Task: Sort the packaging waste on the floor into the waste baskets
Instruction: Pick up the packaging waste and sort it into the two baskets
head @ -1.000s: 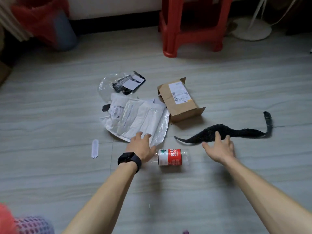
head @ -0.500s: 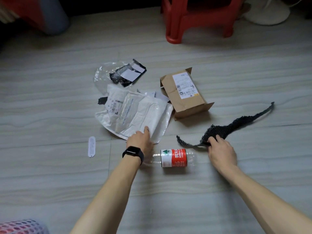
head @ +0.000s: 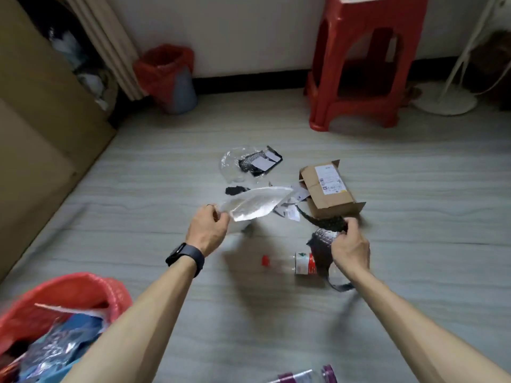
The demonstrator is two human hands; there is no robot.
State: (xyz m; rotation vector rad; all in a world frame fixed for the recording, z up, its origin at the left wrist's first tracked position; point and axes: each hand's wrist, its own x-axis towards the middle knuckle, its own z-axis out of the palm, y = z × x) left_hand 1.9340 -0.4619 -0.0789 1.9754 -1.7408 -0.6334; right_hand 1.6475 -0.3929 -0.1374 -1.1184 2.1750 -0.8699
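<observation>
The white plastic mailer (head: 257, 206) is hanging in the air just left of the cardboard box (head: 327, 189), clear of the floor (head: 154, 194). The left hand (head: 208, 229) is pinching its near end, thumb and fingers clamped on the edge. The black bubble-wrap strip (head: 326, 223) is dangling just in front of the box's near corner. The right hand (head: 349, 246) is gripping it, fingers curled round its bunched middle, and one end is trailing down over the plastic bottle (head: 287, 263). That bottle is lying on its side in front of the box, red cap pointing left. Paper scraps (head: 290, 212) are lying beside the box's left side. A clear bag (head: 235, 164) is lying left of and beyond the box. A red-lined waste basket (head: 69, 291) holding wrappers is sitting well to the box's near left. Another red-lined basket (head: 166, 76) is standing at the wall, far behind and left. A red stool (head: 365, 59) is standing behind the box.
</observation>
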